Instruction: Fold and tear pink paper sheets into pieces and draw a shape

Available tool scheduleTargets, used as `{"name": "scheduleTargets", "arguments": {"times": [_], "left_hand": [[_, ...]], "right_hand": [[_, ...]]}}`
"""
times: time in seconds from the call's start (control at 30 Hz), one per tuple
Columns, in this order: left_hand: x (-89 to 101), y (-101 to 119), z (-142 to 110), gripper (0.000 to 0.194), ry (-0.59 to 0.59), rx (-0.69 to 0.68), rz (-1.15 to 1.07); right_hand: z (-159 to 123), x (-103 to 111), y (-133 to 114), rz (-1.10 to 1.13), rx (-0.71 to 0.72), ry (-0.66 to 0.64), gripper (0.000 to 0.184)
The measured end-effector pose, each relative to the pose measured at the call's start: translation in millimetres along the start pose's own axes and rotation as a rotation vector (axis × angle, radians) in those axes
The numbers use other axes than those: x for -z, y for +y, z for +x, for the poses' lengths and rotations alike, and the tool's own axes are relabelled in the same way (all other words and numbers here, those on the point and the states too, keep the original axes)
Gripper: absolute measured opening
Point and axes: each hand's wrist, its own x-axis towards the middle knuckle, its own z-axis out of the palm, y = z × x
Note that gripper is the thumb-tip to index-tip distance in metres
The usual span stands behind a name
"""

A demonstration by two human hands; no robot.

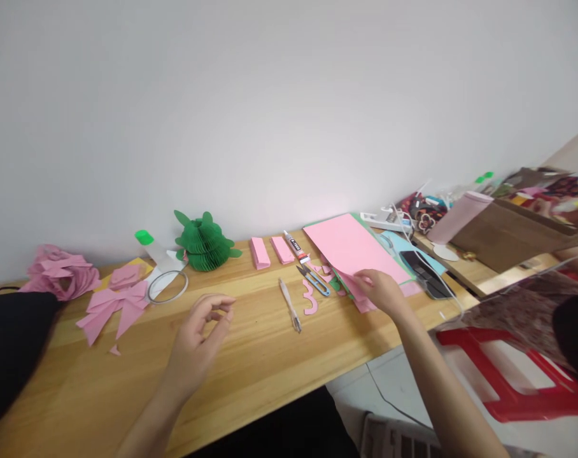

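Pink paper sheet (353, 245) on a wooden table (251, 356), near edge in the right hand (379, 289).
Nearest, the left hand (196, 340) is empty above the table, fingers loosely curled, thumb and index finger apart. The right hand's thumb and fingers are clamped on the sheet's edge. Left of the sheet lie a pen (289, 305) and blue-handled snips (317, 284); farther back, a glue tube (295, 245), two folded pink strips (260, 253) and, near the wall (270, 127), a green honeycomb paper piece (207, 245).
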Motion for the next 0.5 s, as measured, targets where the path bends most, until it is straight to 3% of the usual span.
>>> {"name": "scheduleTargets", "arguments": {"times": [0.23,0.5], "left_hand": [[6.3,-11,8,0.022,0.014,0.091,-0.075],[13.6,-28,20,0.024,0.032,0.136,-0.156]], "right_hand": [[16,40,0,-0.025,-0.055,0.024,0.024],[27,123,-25,-0.201,-0.134,0.186,0.025]]}}
